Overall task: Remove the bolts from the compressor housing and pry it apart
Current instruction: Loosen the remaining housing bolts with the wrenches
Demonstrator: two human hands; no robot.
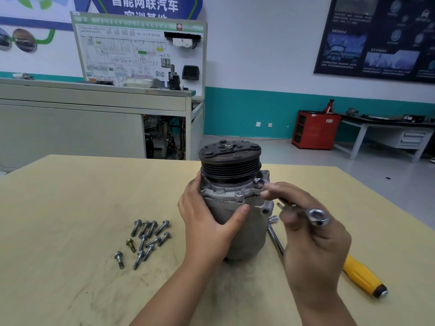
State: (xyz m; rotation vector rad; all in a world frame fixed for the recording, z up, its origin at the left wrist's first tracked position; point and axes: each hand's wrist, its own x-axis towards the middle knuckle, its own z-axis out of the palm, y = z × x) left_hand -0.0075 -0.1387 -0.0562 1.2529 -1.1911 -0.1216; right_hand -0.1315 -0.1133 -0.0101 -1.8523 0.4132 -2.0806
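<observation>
Chrome wrench [286, 204] held in right grip [313, 243], fingers curled about the shaft; fingertips [274, 191] blurred, so the exact hold was hard to read. Ring end [317, 216] stood up just above the knuckles; far end [258, 182] lay at a flange ear on the upper right of the housing, and whether it sat on a bolt head could not be told. Left grip [207, 215] wrapped round the compressor housing [244, 227] from the left, thumb [242, 210] pressed across the front just below the flange, the other fingers reaching behind the body. Housing was grey cast metal, standing upright on the counter [70, 208], black ribbed pulley [229, 168] uppermost with a small centre bolt [228, 146] on its face plate. One flange bolt [239, 194] sat in the flange, between the two hands. Loose bolts [146, 241] lay scattered in a cluster on the counter to the left of the housing, near it but apart. On the right, a ratchet handle [274, 234] lay flat, just beside the base, with its socket head [273, 218] toward the housing. Further right lay a yellow-handled screwdriver [362, 276], black-capped, its front part hidden behind the right wrist. Counter top was pale wood, smudged with dark marks. Beyond it stood a wiring display board [141, 50] on a grey cabinet, a red tool cabinet [315, 130] against the teal-banded wall, and a grey workbench [386, 130] under a dark poster [381, 36].
</observation>
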